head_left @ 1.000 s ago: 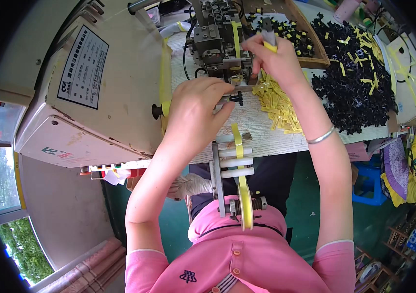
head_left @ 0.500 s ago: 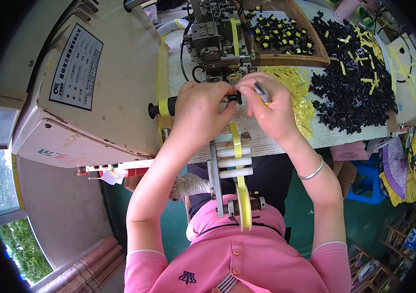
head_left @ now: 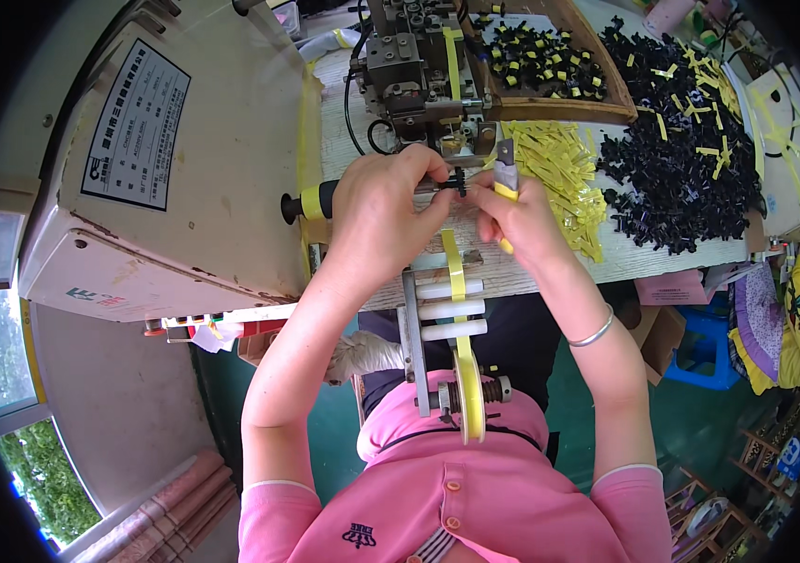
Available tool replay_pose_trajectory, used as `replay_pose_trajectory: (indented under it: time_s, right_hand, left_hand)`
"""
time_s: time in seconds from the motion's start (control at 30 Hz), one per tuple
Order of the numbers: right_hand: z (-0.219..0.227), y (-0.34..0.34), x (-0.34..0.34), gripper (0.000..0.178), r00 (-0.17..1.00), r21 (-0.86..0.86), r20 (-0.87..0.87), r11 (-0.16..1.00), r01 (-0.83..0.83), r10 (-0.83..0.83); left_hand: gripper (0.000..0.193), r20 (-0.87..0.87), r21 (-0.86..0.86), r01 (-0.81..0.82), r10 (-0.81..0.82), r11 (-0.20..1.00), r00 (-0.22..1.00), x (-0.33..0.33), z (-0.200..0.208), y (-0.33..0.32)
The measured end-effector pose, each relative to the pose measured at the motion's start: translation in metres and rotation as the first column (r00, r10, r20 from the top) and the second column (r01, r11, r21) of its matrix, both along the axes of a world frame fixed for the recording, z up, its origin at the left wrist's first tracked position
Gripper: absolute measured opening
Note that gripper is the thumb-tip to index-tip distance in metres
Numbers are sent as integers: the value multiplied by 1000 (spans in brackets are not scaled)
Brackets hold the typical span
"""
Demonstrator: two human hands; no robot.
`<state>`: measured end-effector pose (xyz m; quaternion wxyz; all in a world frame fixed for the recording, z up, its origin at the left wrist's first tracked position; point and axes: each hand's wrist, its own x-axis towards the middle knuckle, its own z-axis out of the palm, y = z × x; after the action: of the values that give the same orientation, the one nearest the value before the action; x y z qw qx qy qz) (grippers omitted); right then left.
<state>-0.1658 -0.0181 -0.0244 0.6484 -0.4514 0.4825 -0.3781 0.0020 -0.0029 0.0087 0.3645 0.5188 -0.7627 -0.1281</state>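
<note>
My left hand (head_left: 376,211) is closed round a rod-like tool. Its black handle (head_left: 313,204) with a yellow band sticks out on the left, and the thin shaft emerges between thumb and forefinger. At the shaft's tip sits a small black part (head_left: 457,182). My right hand (head_left: 520,214) grips a utility knife (head_left: 506,174) wrapped in yellow, its grey end pointing up. The right thumb and forefinger are close beside the black part; whether they touch it, I cannot tell. Below the hands, yellow tape (head_left: 457,272) runs over white rollers from a reel (head_left: 471,399).
A metal machine (head_left: 409,75) stands just beyond my hands. To its right is a wooden tray (head_left: 564,114) of yellow-banded black parts. Cut yellow strips (head_left: 564,188) and a heap of black parts (head_left: 681,188) cover the right side. A big beige cabinet (head_left: 221,188) stands left.
My right hand has drawn back slightly to the right and turned, so the knife now stands more upright. The left hand stays almost in place, holding the tool.
</note>
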Motion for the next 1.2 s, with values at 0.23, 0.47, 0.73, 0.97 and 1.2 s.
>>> replay_pose_trajectory:
  time_s: [0.23,0.47,0.73,0.97,1.2]
  right_hand:
    - [14,19,-6,11,996,-89,80,995,-44,51]
    - [26,-4,4,8,954,-634,-276,768,-90,-116]
    - [35,-10,9,7,914,-694,-367,705,-144,-175]
    - [36,-10,4,6,909,-673,-390,720,-171,-148]
    - [36,-8,-6,5,892,-635,-433,746,-201,-129]
  left_hand:
    - [18,6,-3,-22,22,1000,1000,0,1,1]
    - [12,-11,16,-32,32,999,999,-3,2,0]
    - [9,-218,85,-15,33,996,975,-6,4,-6]
    - [9,-137,17,-51,52,999,989,-11,1,-5]
    - [9,-139,93,-72,85,993,987,-10,0,-3]
